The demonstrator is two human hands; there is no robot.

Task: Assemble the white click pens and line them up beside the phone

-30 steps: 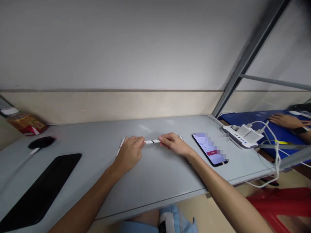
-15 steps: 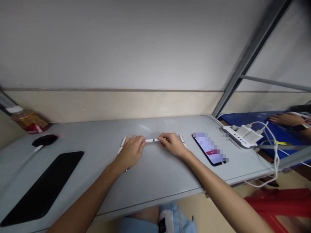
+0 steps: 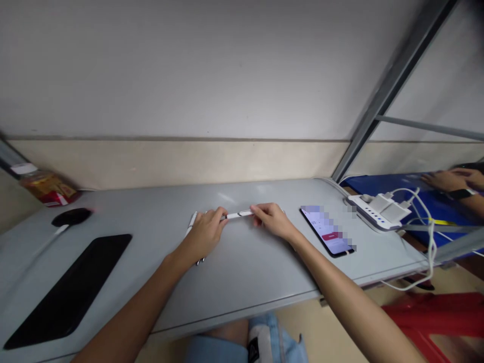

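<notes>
Right hand [image 3: 273, 220] moved farther from left hand [image 3: 203, 233], both hands' fingers pinching white rod [image 3: 233, 216], phone [image 3: 325, 231], power strip [image 3: 372, 216] rightward

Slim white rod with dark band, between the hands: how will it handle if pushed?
The slim white rod looks stiff: it spans nearly straight from left hand to right hand. Probably light, being so thin. On the smooth grey tabletop it may slide or roll, though its cross-section is too small to judge.
</notes>
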